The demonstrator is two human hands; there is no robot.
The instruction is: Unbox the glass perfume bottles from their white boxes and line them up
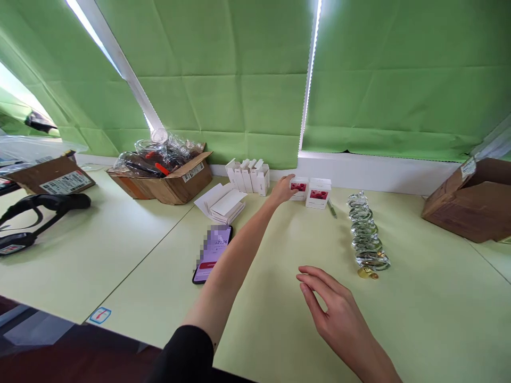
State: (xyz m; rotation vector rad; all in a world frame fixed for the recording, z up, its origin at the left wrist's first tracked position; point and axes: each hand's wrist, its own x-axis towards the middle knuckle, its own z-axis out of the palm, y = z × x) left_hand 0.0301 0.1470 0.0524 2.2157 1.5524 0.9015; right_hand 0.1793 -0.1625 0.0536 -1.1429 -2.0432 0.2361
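Note:
My left hand (282, 190) reaches to the back of the table, its fingers and thumb around the left side of a small white box (299, 189) with a red picture. Close beside it stands a similar white box (318, 193). My right hand (337, 306) hovers over the front of the table, fingers loosely stretched and nothing in them. Left of my left hand, several white cartons with raised flaps (249, 178) stand in a row. Flat white cartons (227, 206) lie stacked in front of them.
A phone (213, 255) lies beside my left forearm. To the right are a green pen (332, 209), a row of shiny silver packets (365, 231) and a gold piece (365, 273). Cardboard boxes (175, 189) (471, 199) stand left and right, with a black headset (43, 213) at far left.

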